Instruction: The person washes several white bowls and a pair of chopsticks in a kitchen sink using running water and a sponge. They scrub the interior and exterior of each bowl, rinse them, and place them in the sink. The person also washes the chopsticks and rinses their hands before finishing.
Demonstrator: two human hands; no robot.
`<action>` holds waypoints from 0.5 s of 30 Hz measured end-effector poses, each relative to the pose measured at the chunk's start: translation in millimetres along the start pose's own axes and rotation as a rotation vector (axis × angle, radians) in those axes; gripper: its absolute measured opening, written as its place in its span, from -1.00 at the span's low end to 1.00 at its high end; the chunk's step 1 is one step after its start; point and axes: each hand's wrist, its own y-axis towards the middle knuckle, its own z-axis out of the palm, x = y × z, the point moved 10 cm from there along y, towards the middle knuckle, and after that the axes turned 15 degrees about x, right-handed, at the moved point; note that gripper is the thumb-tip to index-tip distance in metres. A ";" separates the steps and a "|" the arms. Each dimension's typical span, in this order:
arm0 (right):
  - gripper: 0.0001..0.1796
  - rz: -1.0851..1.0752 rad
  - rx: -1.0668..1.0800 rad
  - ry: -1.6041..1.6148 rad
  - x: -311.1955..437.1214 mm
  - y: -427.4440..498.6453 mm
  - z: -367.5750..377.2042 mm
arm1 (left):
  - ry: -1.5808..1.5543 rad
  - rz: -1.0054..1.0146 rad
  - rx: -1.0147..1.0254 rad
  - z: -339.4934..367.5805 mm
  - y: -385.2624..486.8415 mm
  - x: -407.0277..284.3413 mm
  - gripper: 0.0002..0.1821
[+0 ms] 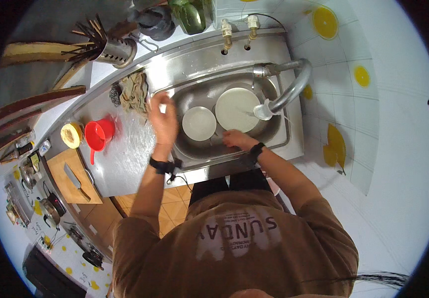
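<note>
Two pale round dishes lie in the stainless steel sink basin [196, 152]: a smaller one [199, 123] on the left and a larger plate [237, 108] on the right. Water runs from the curved faucet [291, 95] onto the larger plate. My right hand [239, 140] is inside the basin, just below that plate, its fingers bent near a thin object that is too small to identify. Over the basin's left rim is my left hand [164, 121], blurred, with curled fingers and a bright gap beside the thumb; its grip is unclear.
On the left counter are a crumpled cloth [134, 91], a dark scouring pad [115, 94], a red dipper [98, 135] and a cut yellow fruit [71, 135]. A knife [73, 177] rests on a wooden cutting board [59, 164]. A metal utensil holder [115, 52] stands behind.
</note>
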 end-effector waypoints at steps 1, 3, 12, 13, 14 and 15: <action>-0.91 -0.544 -0.070 -0.578 56.8 -12.2 20.1 | -0.151 -0.064 0.138 48.2 -23.7 19.7 -0.51; -0.93 -0.339 0.036 -0.010 22.3 25.5 38.6 | 0.290 0.058 0.188 100.5 -54.6 28.0 -0.34; -0.82 0.275 0.004 -0.610 11.9 36.8 38.8 | 0.440 -0.408 0.318 161.9 -74.6 160.3 -0.62; -0.82 0.278 0.026 -0.712 24.9 26.6 34.3 | 0.423 -0.441 0.342 164.0 -75.5 167.3 -0.62; -0.81 0.269 0.061 -0.773 36.9 16.0 30.9 | 0.373 -0.475 0.313 161.1 -76.8 172.3 -0.67; -0.81 0.246 0.093 -0.817 47.3 0.9 23.1 | 0.362 -0.456 0.304 159.7 -76.4 171.2 -0.68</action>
